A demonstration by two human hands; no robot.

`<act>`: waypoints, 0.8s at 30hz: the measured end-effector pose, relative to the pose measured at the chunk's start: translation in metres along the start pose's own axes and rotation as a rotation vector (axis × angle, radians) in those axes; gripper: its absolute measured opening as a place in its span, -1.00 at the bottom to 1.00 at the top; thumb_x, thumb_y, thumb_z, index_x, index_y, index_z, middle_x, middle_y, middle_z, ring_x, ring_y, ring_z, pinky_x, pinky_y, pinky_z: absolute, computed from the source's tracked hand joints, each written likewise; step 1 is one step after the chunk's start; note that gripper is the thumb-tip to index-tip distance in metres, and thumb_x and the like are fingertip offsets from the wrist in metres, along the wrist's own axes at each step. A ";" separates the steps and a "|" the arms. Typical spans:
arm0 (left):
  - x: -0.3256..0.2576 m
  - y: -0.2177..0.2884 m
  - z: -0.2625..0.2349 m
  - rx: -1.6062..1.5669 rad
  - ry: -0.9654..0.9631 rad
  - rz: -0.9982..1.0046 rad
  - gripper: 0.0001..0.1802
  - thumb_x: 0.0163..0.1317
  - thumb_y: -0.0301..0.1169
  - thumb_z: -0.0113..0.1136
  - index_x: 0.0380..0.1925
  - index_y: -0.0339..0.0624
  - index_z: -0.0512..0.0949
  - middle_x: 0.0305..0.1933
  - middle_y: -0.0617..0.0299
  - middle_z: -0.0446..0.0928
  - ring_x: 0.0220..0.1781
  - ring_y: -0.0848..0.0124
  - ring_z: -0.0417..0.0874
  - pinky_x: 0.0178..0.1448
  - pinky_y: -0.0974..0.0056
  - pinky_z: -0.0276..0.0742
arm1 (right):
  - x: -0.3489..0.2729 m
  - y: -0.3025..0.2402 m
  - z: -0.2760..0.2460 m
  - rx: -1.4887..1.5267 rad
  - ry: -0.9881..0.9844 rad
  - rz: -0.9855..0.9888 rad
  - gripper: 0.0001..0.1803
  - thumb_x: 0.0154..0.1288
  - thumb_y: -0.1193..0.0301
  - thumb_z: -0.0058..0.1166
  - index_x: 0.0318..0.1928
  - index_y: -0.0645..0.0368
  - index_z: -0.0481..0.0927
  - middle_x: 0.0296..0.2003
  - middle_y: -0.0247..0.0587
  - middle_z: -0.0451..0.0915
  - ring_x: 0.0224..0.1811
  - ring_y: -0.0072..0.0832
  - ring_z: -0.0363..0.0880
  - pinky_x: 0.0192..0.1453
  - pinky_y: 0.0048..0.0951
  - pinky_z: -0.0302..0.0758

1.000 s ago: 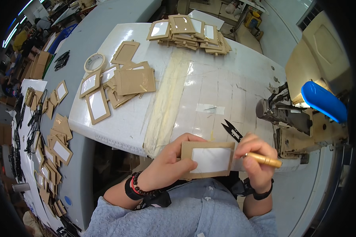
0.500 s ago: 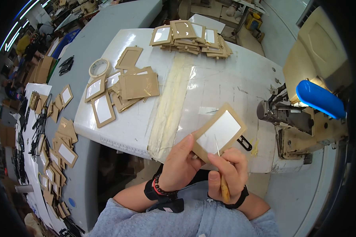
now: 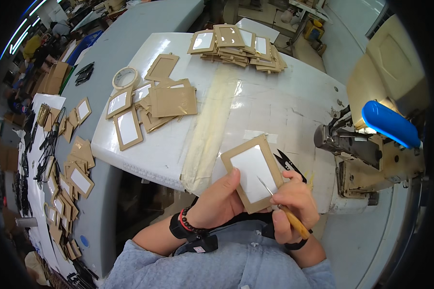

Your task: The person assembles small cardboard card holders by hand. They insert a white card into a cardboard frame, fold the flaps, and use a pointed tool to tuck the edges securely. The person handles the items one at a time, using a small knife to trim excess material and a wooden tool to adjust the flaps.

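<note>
My left hand [image 3: 217, 202] grips the tan card frame [image 3: 253, 172]; my right hand [image 3: 290, 202] clenches a wooden-handled awl [image 3: 280, 207], its tip apparently touching the white window.

The brown cardboard frame [image 3: 253, 173], flat and landscape a second ago, then tipped up cornerwise, now stands nearly portrait in the left hand [image 3: 217, 202]. The right hand [image 3: 291, 204] has turned its wooden-handled awl [image 3: 284, 212], whose tip now lies across the frame's white window.
</note>
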State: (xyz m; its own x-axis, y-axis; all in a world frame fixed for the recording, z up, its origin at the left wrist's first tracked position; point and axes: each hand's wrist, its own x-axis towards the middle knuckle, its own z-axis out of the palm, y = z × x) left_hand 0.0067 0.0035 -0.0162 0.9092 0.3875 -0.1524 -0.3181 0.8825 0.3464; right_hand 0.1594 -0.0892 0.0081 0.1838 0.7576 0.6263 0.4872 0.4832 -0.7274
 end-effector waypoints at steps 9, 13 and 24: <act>-0.008 -0.004 -0.012 0.179 -0.122 0.008 -0.36 0.48 -0.03 -0.28 0.36 -0.26 0.05 0.32 0.02 0.27 0.31 0.18 0.40 0.22 0.08 0.51 | -0.004 -0.028 -0.017 -0.060 -0.192 0.077 -0.77 -0.10 0.53 0.19 -0.33 0.05 0.63 -0.44 -0.47 0.57 -0.45 -0.55 0.52 0.01 -0.27 0.20; -0.010 -0.003 -0.003 0.184 -0.086 0.012 -0.37 0.49 -0.05 -0.28 0.36 -0.26 0.04 0.32 0.02 0.27 0.33 0.18 0.38 0.27 0.04 0.46 | -0.008 -0.027 -0.013 -0.168 -0.183 -0.005 -0.73 -0.16 0.53 0.20 -0.32 0.02 0.64 -0.44 -0.49 0.56 -0.48 -0.57 0.51 0.02 -0.30 0.17; -0.016 -0.005 0.000 0.228 -0.050 0.035 -0.38 0.49 -0.04 -0.30 0.35 -0.25 0.07 0.32 0.06 0.28 0.33 0.20 0.38 0.32 0.04 0.41 | -0.006 -0.029 -0.012 -0.230 -0.195 -0.021 -0.72 -0.20 0.53 0.20 -0.35 -0.01 0.64 -0.45 -0.55 0.54 -0.51 -0.64 0.50 0.01 -0.35 0.15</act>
State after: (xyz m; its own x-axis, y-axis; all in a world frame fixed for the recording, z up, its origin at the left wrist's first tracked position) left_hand -0.0060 -0.0065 -0.0158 0.9127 0.3980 -0.0921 -0.2861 0.7837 0.5513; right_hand 0.1545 -0.1127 0.0289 0.0149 0.8292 0.5587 0.6741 0.4044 -0.6181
